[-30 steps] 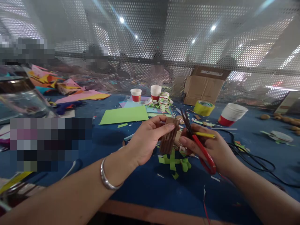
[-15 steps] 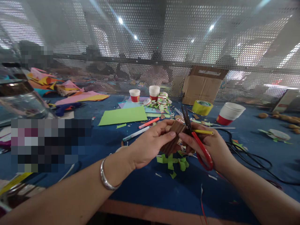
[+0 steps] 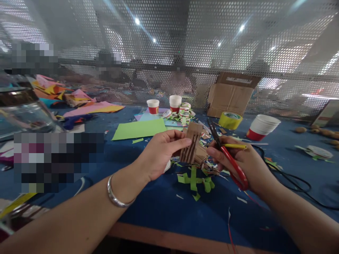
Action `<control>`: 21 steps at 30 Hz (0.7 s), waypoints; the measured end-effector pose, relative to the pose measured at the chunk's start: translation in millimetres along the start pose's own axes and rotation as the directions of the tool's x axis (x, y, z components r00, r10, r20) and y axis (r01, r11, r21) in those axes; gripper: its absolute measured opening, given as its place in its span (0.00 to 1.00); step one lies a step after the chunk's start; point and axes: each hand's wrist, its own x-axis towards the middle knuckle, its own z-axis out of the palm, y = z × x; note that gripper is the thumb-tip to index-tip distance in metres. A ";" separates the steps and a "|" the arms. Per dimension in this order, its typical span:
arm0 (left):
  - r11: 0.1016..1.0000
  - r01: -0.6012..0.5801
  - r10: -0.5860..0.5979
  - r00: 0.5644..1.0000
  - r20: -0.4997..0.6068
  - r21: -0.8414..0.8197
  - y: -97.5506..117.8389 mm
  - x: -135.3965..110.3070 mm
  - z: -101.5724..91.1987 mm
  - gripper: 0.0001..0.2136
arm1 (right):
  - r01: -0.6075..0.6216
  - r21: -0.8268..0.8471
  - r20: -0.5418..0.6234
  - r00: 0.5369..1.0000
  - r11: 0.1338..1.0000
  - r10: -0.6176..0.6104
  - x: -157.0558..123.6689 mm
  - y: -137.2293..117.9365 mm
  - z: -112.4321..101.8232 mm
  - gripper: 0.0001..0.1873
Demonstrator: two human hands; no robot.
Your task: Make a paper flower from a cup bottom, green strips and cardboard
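Between thumb and fingers, my left hand pinches a small piece of corrugated cardboard, its ridged brown side showing. My right hand holds red-handled scissors with dark blades pointing up and away; they are a little apart from the cardboard. A yellow stick-like thing, perhaps a pen, also lies in the right hand. Below the hands is a pile of scraps, with more brown cardboard and cut green paper strips on the blue table.
Behind the hands are a green paper sheet, paper cups, yellow tape and a cardboard box. Stacked cups and a black cable lie to the right. A glass jar stands at left. Blurred people are beyond the perforated screen.
My hands have drawn apart. The left hand has turned the cardboard more upright, and the right hand with the scissors has shifted slightly right.
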 end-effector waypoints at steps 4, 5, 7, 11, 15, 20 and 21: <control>0.994 -0.105 0.106 0.994 -0.040 0.031 2.1 1.2 -4.8 0.08 | 0.008 -0.087 0.095 0.995 0.996 0.001 1.3 2.7 -3.4 0.16; 0.993 -0.114 0.116 0.992 -0.042 0.039 2.2 1.0 -5.5 0.08 | 0.003 -0.097 0.117 0.993 0.995 0.009 1.3 2.5 -3.3 0.16; 0.992 -0.116 0.118 0.992 -0.045 0.051 2.1 0.4 -5.8 0.08 | -0.002 -0.133 0.161 0.987 0.991 0.023 1.1 1.6 -2.2 0.15; 0.996 -0.086 0.088 0.996 -0.029 0.037 0.9 -0.9 -2.3 0.07 | 0.031 -0.201 0.211 0.977 0.979 0.013 0.2 0.6 -1.1 0.14; 0.997 -0.049 0.050 0.999 -0.008 0.052 -1.5 -1.2 0.8 0.07 | 0.102 -0.240 0.251 0.967 0.965 -0.040 0.7 1.6 -2.4 0.13; 0.996 -0.015 0.014 1.000 0.008 0.086 -1.0 -2.1 -0.3 0.09 | 0.084 -0.170 0.259 0.965 0.982 -0.038 0.6 2.7 -1.8 0.13; 0.996 0.001 -0.002 1.000 0.015 0.087 -0.3 -2.6 -0.6 0.09 | 0.067 -0.160 0.259 0.966 0.985 -0.023 0.1 2.7 -1.3 0.13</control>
